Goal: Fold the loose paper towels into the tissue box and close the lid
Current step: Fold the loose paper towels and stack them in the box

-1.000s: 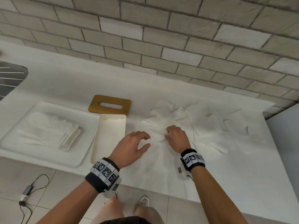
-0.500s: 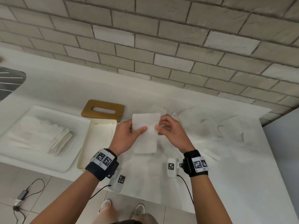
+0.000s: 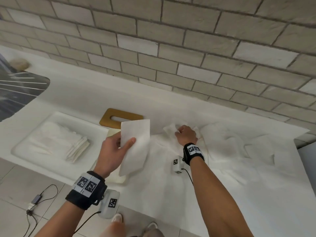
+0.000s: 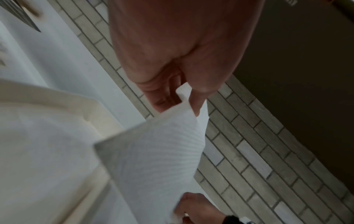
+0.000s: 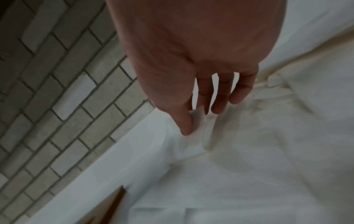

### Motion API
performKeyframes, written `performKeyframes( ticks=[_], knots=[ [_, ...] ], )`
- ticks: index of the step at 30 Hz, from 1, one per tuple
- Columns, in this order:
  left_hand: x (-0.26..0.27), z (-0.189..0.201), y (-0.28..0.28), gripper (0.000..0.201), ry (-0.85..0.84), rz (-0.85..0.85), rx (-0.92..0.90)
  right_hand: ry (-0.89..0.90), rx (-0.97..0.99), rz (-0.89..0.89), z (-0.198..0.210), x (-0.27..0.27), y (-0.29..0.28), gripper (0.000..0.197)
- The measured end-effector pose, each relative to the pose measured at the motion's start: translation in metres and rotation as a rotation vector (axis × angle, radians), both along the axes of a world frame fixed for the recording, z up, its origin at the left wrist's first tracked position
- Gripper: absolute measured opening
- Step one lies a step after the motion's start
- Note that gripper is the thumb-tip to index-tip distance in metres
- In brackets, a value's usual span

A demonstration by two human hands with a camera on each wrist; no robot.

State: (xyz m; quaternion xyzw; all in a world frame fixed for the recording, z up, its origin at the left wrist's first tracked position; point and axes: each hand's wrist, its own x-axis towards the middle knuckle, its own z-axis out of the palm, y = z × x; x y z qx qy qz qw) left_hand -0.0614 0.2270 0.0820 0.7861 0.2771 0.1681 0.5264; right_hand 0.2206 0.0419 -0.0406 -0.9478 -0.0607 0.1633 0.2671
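My left hand (image 3: 114, 151) pinches a folded white paper towel (image 3: 135, 144) between thumb and fingers (image 4: 199, 84) and holds it upright over the open cream tissue box (image 3: 112, 132), which it mostly hides. The towel (image 4: 159, 151) hangs down from that pinch. The wooden lid (image 3: 119, 117) with its slot lies flat behind the box. My right hand (image 3: 186, 135) reaches into the pile of loose paper towels (image 3: 230, 147). Its curled thumb (image 5: 186, 125) and fingers nip the edge of a crumpled towel (image 3: 169, 130).
A white tray (image 3: 34, 134) at the left holds a stack of folded towels (image 3: 77, 147). A brick wall (image 3: 171, 57) runs behind the white counter (image 3: 222, 202). A dark sink (image 3: 20, 89) lies far left. Cables lie on the floor tiles below.
Both hands lifted and held one towel half a second ago. Now the left hand alone holds it over the box, and the right hand has gone back to the loose pile.
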Motion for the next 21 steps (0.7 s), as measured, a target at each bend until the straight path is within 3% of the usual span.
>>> performKeyframes(
  ticks=[5, 9, 13, 18, 21],
  knots=[
    [-0.014, 0.009, 0.046, 0.04, 0.003, 0.043, -0.021, -0.038, 0.125, 0.035, 0.013, 0.004, 0.012, 0.017],
    [-0.032, 0.013, 0.077, 0.033, -0.018, 0.061, -0.049, -0.047, 0.144, 0.05, 0.022, -0.005, 0.02, 0.014],
    [-0.051, 0.017, 0.104, 0.025, -0.047, 0.099, -0.089, -0.192, 0.387, 0.082, 0.074, -0.025, 0.05, 0.012],
    [-0.078, 0.014, 0.148, 0.023, -0.08, 0.164, -0.129, -0.49, 0.542, 0.408, 0.152, -0.087, 0.097, 0.026],
    [-0.091, 0.013, 0.171, 0.021, -0.108, 0.178, -0.156, -0.533, 0.544, 0.66, 0.164, -0.139, 0.113, 0.027]
  ],
)
